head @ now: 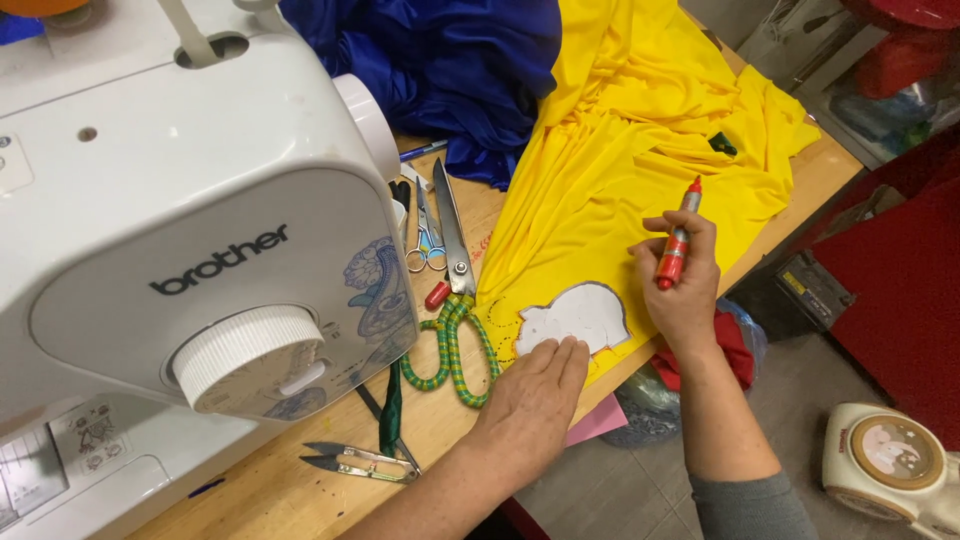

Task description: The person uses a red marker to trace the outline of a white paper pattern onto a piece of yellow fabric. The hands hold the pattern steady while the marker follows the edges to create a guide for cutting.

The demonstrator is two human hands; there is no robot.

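Note:
A yellow cloth [640, 130] lies spread over the right part of a wooden table [300, 495]. On its near edge rests a white paper cut-out [585, 315] with a dark outline. My left hand [530, 395] lies flat, fingertips pressing the cut-out's near left corner. My right hand [685, 280] hovers just right of the cut-out and grips a red marker [678, 245], its tip pointing up and away from the cloth.
A white sewing machine [170, 220] fills the left. Large shears with green-yellow wrapped handles [455, 300], small scissors [425, 240] and thread snips [360, 462] lie beside it. Blue fabric [450, 70] is heaped behind. A round white device [890, 460] sits on the floor.

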